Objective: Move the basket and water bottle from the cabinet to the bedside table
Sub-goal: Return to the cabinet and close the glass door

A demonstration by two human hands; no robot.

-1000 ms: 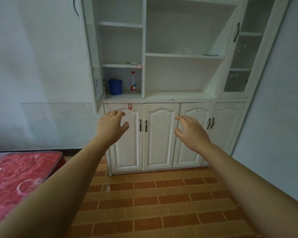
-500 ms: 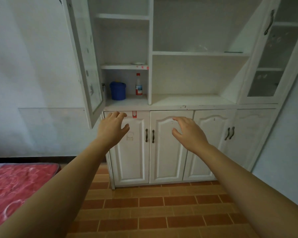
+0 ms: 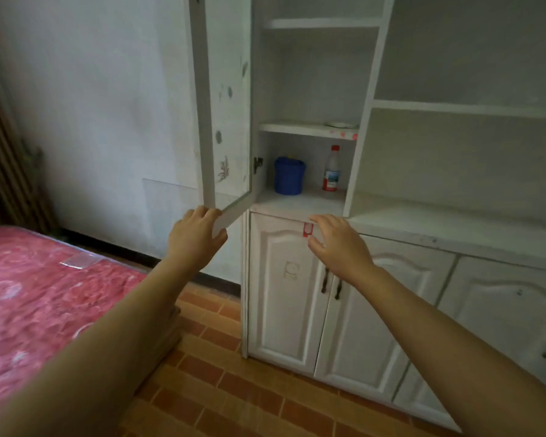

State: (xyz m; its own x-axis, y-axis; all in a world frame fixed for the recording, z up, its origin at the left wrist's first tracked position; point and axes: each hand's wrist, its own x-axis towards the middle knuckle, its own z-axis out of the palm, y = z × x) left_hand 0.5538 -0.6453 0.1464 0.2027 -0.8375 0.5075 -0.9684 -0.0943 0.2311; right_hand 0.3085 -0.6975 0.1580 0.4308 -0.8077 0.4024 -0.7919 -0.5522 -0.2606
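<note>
Blue basket [image 3: 289, 176] and water bottle [image 3: 331, 169] upright on lowest shelf [image 3: 300, 200] of open cabinet compartment, apart from each other, untouched. Glass door [image 3: 223, 102] swung open at left. Left hand [image 3: 194, 238] at door's bottom corner, fingers curled loosely, seems touching edge; firm grip unclear. Right hand [image 3: 336, 244] spread, empty, just below shelf lip. Step: reach-in, nothing grasped yet. Next: lift hands past lip, right likely to bottle, left to basket. Bedside table not in view; red bed [image 3: 38, 291] at left.

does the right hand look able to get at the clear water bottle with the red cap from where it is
Probably yes. The right hand is open, just below the shelf edge, and the clear red-capped water bottle stands behind it with nothing in front. The glass cabinet door is swung open to the left.
</note>
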